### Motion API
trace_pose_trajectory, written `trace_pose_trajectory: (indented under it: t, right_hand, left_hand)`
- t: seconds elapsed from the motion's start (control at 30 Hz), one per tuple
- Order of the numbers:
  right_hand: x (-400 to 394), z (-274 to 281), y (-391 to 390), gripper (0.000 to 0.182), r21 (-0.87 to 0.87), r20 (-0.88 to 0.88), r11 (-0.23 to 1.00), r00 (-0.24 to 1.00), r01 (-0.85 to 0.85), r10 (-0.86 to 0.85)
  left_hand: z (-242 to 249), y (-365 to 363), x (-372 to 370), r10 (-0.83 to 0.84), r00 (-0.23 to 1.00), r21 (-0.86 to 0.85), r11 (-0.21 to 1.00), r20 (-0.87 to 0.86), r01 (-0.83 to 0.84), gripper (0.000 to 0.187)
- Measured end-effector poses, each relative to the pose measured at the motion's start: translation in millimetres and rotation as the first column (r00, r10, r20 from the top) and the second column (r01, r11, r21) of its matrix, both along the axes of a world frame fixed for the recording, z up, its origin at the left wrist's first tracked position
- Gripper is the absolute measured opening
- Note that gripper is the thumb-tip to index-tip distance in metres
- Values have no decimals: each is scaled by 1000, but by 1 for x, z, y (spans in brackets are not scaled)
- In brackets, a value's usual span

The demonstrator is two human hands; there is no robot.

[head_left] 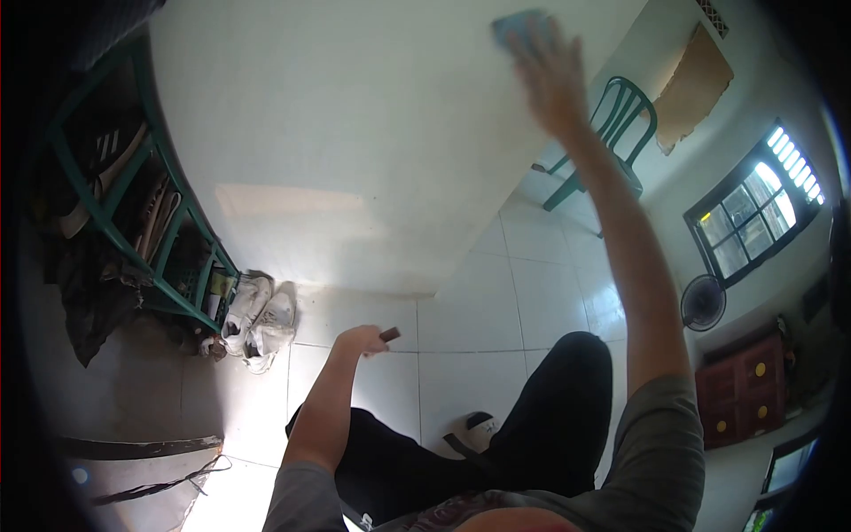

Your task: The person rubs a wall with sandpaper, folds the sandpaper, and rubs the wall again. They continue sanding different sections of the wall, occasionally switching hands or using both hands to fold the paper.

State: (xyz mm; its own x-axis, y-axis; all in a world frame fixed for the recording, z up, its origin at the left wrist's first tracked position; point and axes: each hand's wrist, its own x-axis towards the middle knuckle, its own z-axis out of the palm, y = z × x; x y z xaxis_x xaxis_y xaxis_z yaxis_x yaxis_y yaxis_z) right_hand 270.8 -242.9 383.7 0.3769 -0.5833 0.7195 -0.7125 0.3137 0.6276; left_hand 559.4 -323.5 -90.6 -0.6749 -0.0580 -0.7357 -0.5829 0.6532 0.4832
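My right hand (pixel 551 84) is stretched high against the white wall (pixel 355 106). Its fingers lie over a light blue cloth (pixel 521 29), which appears pressed to the wall; motion blurs both, and the cloth could be a sponge. Lower down, in front of my left knee, my left hand (pixel 360 340) is closed around a short dark brown handle-like piece (pixel 390 334). Only its end sticks out past the fingers, so I cannot make out the whole thing.
A green shoe rack (pixel 155 275) stands at the left, with white sneakers (pixel 260 321) on the tiled floor beside it. Beyond the wall's edge are a green plastic chair (pixel 625 111), a barred window (pixel 753 208), a fan (pixel 703 302) and a reddish drawer cabinet (pixel 740 390).
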Motion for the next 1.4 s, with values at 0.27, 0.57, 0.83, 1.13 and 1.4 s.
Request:
trace_pose_trajectory:
  t: [0.27, 0.57, 0.83, 1.13, 1.4]
  right_hand:
    - [25, -145, 12, 56, 619, 97, 759, 978, -204, 184]
    - [-1, 33, 28, 56, 0, 69, 996, 994, -88, 87]
    - [-54, -99, 61, 63, 331, -36, 943, 999, 19, -7]
    - [-64, -97, 67, 59, 344, 119, 913, 974, -221, 191]
    - [-73, -87, 80, 59, 234, 18, 968, 996, -91, 89]
  left_hand:
    - [14, 3, 52, 235, 972, -15, 972, 22, -234, 50]
    - [-16, 1, 125, 392, 908, -118, 919, 149, -377, 45]
    - [-21, 21, 160, 451, 872, -105, 893, 193, -439, 50]
    - [4, 38, 135, 389, 912, -156, 916, 132, -369, 44]
    - [43, 61, 71, 288, 930, -126, 938, -229, -322, 40]
